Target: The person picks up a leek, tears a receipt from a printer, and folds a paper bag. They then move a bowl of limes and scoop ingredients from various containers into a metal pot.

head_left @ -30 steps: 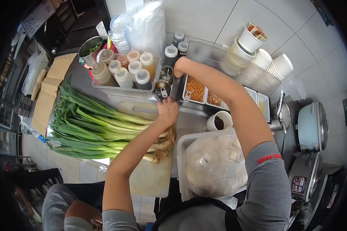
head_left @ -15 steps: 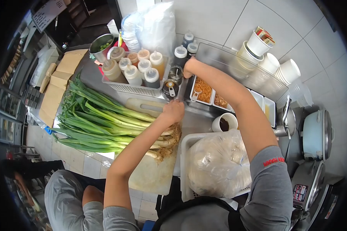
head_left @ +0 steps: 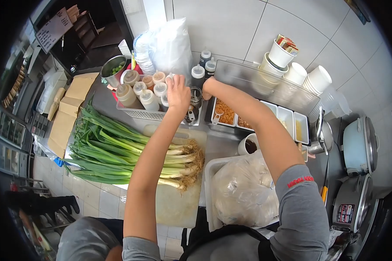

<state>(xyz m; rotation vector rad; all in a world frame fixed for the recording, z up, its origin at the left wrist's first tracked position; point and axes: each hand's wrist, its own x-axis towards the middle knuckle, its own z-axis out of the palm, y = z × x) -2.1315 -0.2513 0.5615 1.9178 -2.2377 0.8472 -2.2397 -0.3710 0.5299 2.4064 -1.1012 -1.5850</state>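
Note:
My left hand (head_left: 178, 93) is over the right end of a white plastic basket (head_left: 140, 113) filled with several squeeze bottles. Its fingers close around the top of a squeeze bottle (head_left: 170, 77) with a pale cap. My right hand (head_left: 208, 88) rests by the left corner of the topping box (head_left: 212, 103), beside a dark-filled bottle (head_left: 198, 74) and a glass jar (head_left: 196, 95); its fingers are hidden. A small jar with a metal spoon (head_left: 190, 115) stands just below the left wrist. Long leeks (head_left: 117, 150) with roots lie across a pale cutting board (head_left: 174, 213).
A plastic bag of pale food (head_left: 244, 191) sits in a white basket (head_left: 209, 187). Near it stands a cup of dark liquid (head_left: 251, 145). Paper cups (head_left: 315, 80) are stacked by the wall. A steel pot (head_left: 114, 71) and bagged goods (head_left: 170, 48) stand at the back.
My left hand has moved from beside the spoon jar, up and left onto the squeeze bottles. My right hand stays near the box corner. The view has shifted slightly.

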